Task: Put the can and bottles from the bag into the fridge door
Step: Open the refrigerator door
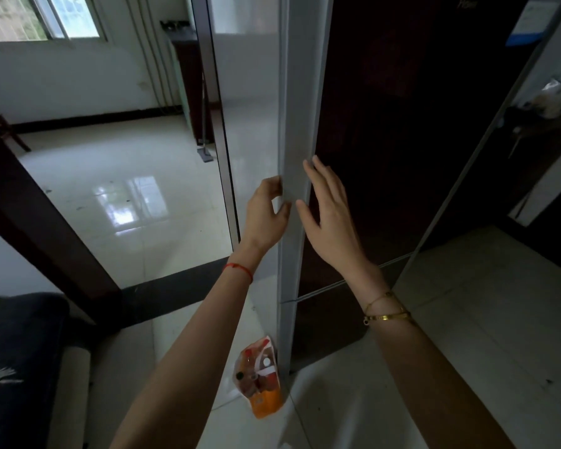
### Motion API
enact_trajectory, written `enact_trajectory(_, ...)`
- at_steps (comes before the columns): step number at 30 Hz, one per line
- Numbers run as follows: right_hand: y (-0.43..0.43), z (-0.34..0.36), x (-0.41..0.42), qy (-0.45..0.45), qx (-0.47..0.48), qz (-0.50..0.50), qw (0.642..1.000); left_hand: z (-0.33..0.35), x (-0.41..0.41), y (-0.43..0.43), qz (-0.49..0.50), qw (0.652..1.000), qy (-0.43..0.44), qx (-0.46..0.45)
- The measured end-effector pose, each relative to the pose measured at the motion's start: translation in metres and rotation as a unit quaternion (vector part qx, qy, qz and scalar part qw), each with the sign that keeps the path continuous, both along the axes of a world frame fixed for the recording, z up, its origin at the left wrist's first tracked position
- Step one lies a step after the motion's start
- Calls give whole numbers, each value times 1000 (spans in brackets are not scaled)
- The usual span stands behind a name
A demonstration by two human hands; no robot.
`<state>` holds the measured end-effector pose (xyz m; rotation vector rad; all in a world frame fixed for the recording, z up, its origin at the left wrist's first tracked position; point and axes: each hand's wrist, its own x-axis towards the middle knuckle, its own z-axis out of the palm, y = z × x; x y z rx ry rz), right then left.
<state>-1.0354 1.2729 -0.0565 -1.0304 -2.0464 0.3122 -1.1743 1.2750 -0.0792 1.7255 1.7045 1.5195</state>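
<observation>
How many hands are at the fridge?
2: the left hand grips the grey edge of the fridge door; the right hand spreads open on its dark front.

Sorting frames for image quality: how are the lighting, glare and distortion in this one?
Head view: daylight from the window glares off the floor tiles; the fridge door is dark and nearly featureless; the wide-angle lens leans its straight edges; the left hand, right hand and bag look sharp.
</observation>
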Motion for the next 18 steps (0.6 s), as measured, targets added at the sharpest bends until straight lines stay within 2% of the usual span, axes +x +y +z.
enact_trajectory(6,-12,15,1,10,82,-65,994,-1,9,-24,-37,999,-8,10)
enact_trajectory(10,-33,17,10,66,141,-132,979,4,32,-52,-91,995,-30,40)
enact_trajectory(14,-49,14,35,69,178,-185,964,9,49,-70,-171,982,14,72)
enact_trajectory(18,-62,6,66,41,230,-234,944,17,64,-78,-158,973,64,155)
